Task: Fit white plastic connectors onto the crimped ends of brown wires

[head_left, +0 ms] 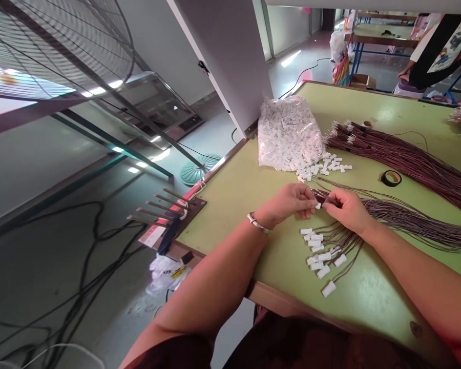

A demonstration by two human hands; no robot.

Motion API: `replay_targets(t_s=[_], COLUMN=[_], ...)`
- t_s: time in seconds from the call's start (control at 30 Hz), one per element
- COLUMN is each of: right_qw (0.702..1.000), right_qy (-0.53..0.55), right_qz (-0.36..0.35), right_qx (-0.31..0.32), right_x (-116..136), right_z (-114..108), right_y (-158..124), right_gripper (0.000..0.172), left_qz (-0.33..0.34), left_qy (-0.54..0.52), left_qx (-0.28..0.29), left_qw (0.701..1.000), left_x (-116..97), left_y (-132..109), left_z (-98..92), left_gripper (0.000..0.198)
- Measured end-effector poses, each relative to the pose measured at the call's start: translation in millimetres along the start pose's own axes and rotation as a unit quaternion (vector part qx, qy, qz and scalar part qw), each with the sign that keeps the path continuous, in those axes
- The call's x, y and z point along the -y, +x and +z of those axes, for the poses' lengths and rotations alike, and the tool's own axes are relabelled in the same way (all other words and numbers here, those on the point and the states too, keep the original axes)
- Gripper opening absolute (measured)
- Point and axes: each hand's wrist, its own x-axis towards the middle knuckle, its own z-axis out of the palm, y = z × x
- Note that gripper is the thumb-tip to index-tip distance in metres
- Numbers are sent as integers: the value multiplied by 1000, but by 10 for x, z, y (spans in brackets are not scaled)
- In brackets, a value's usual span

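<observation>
My left hand (297, 200) is closed in a pinch on a small white connector housing (318, 205). Close by on its right, my right hand (344, 206) pinches the end of a brown wire (322, 197). The connector and the wire end meet between my fingertips; whether the wire is seated inside cannot be made out. From under my right hand a bundle of brown wires (415, 220) runs off to the right. Below my hands lie several wires tipped with white connectors (317, 256). Loose white connectors (330, 164) are scattered just beyond my fingers.
A clear plastic bag of white connectors (288, 133) sits at the table's far left. Behind the wires lie a thicker wire bundle (407, 159) and black tape (391, 178). A pronged rack (169, 207) is fixed at the left edge; a fan (61, 46) stands beyond. A person (441, 51) sits at the back right.
</observation>
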Motion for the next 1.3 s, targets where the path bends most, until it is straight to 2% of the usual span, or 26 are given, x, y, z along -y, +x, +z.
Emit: replay_targets(t_s=[0.07,0.13,0.2,0.23,0.27,0.3,0.33,0.37,0.4,0.5,0.57,0.63,0.8,0.87,0.93,1.03,1.1,1.17,1.23,1.3], right_qw=[998,989,979,976,974,974,975,975,975,976,978,983,987,987,987,989,990,991,991,992], right_qy=[60,134,181,189,191,189,188,188,190,191,179,154,131,128,123,109,90,75,70,65], right_qz=[27,59,86,94,100,102,101,99,96,90,84,76,77,72,67,63,52,40,33,29], right_qx=[16,-9,-45,-57,-64,-68,-69,-67,-64,-60,-60,-58,-57,-67,-75,-80,-90,-101,-104,-102], right_x=[-12,-28,-44,-51,-57,-62,-66,-69,-70,-63,-48,-29,-12,-21,-29,-17,6,28,38,32], right_z=[-20,-24,-13,-4,6,15,23,28,32,32,29,24,20,27,37,45,43,35,26,20], right_y=[25,49,68,74,78,80,80,79,76,65,58,54,54,56,58,54,46,34,26,23], right_gripper=[20,24,26,27,28,29,29,29,26,19,18,15,12,12,14,16,19,22,21,20], left_qz=[-29,-41,-14,14,48,83,115,140,159,164,142,123,121,136,160,152,113,74,42,21], left_qy=[87,172,239,266,293,322,349,380,409,475,489,492,498,480,427,245,108,5,-90,-173], left_qx=[70,142,190,168,105,19,-78,-144,-176,-181,-211,-231,-218,-229,-266,-307,-250,-181,-150,-144], left_qw=[993,974,952,949,949,943,927,903,881,845,834,830,830,836,849,907,956,981,984,974], left_x=[-53,-101,-134,-141,-140,-131,-114,-89,-58,47,103,133,114,82,38,-27,-48,-44,-22,1], left_y=[-63,-123,-152,-148,-128,-94,-47,9,71,237,300,317,261,218,161,65,16,-3,6,25], left_z=[-104,-189,-255,-282,-303,-318,-324,-321,-313,-276,-270,-283,-336,-357,-362,-283,-165,-35,61,97], left_gripper=[22,17,13,13,14,14,15,17,22,28,25,23,20,17,13,11,16,20,20,19])
